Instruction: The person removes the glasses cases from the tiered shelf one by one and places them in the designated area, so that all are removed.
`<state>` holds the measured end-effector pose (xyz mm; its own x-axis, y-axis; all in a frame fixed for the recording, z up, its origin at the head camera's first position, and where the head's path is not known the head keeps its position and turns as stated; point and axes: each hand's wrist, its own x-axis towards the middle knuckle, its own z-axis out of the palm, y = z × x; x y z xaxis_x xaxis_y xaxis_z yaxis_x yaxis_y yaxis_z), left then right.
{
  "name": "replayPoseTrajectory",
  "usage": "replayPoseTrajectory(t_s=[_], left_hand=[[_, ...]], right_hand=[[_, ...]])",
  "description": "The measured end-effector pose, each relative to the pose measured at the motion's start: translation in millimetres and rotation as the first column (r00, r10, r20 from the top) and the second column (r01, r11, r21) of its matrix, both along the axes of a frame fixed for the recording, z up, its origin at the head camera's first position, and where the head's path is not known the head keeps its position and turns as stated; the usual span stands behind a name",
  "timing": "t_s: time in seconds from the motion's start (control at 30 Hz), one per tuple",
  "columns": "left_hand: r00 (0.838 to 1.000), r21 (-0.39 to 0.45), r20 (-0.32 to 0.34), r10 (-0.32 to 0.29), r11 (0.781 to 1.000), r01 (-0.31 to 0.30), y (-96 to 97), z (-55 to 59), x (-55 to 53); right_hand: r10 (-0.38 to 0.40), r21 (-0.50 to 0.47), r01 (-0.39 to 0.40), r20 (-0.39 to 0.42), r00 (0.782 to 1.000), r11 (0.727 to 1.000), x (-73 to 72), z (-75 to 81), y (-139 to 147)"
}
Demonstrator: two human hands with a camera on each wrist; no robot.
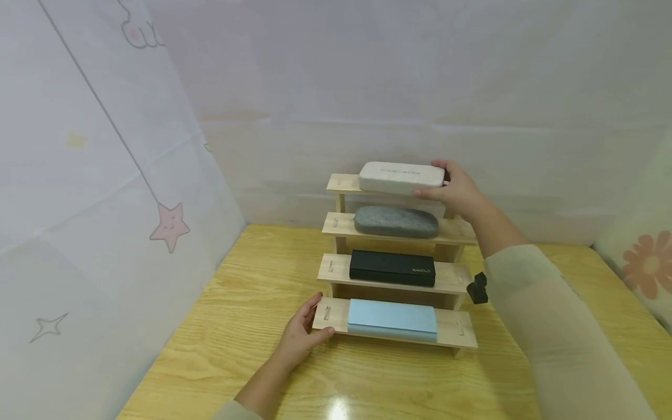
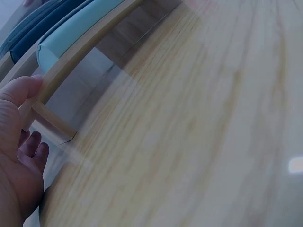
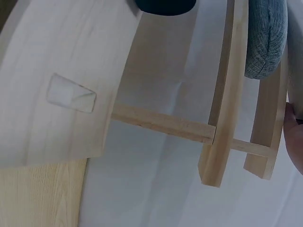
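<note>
A four-tier wooden display stand (image 1: 457, 324) holds one glasses case per shelf. At the top, my right hand (image 1: 455, 189) grips the right end of a white glasses case (image 1: 401, 177), thumb in front and fingers behind. Below it lie a grey fabric case (image 1: 396, 221), a black case (image 1: 392, 267) and a light blue case (image 1: 392, 318). My left hand (image 1: 300, 333) holds the left end of the bottom shelf. In the left wrist view its thumb (image 2: 29, 87) presses the shelf's edge, other fingers curled beneath. Only part of the right hand (image 3: 294, 142) shows in the right wrist view.
The stand is on a yellow wood-grain table (image 1: 236, 291). Behind it hangs a pale cloth backdrop (image 1: 294, 76), with a printed side cloth (image 1: 105, 192) at the left. A small black object (image 1: 478, 287) shows beside the right sleeve (image 1: 556, 326).
</note>
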<state>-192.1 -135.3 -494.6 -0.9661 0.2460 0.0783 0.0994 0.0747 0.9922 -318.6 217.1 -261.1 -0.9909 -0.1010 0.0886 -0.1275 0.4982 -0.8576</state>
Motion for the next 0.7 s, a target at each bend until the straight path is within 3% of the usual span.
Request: replayPoseTrajectory(t_s=[0.2,0.4,0.7], left_hand=[[1.0,-0.001,0.023,0.002,1.0,-0.002,-3.1,-2.2,1.0],[0.999,-0.004,0.032,0.037,0.999,-0.036,-8.6,-1.0,2.2],[1.0,0.019,0.017,0.023,1.0,-0.023,-11.0,0.9,1.7]], right_hand=[[-0.011,-0.058,0.01,-0.013,1.0,0.998,7.3,-3.2,6],[0.002,-0.069,-0.005,-0.042,0.999,0.998,8.9,-1.4,11],[-0.031,-0.066,0.025,-0.092,0.995,0.998,20.7,4.8,27]])
